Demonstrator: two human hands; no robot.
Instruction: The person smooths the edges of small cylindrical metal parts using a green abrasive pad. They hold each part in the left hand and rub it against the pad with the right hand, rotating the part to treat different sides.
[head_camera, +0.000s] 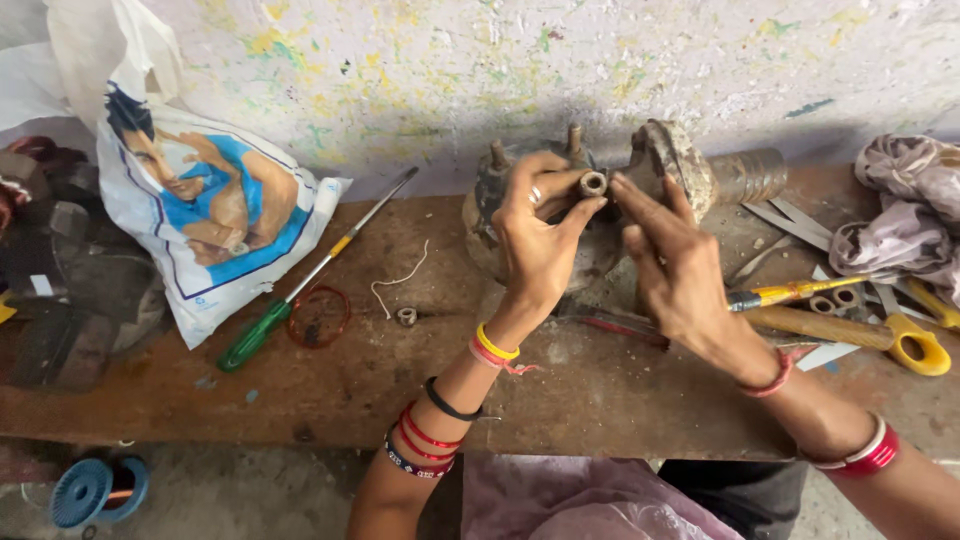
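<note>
— Fingers of the left hand (540, 235) pinch a small rusty metal bushing (593, 183) by its sides; the right hand (672, 265) has its fingertips narrowed against the bushing's far edge.

— Where does it sit?

— Just in front of the grimy grey metal motor casing (600, 200), held clear of the bench.

— How would it handle?

— Probably light, stiff and gritty rather than slick; gripping the outer wall looks soundest.

— And around the casing?

— A worn brown wooden bench (600, 400) lies under it, a green-handled screwdriver (300, 285) to its left, yellow-handled scissors (900, 335) to its right, a paint-speckled wall (450, 60) behind.
</note>
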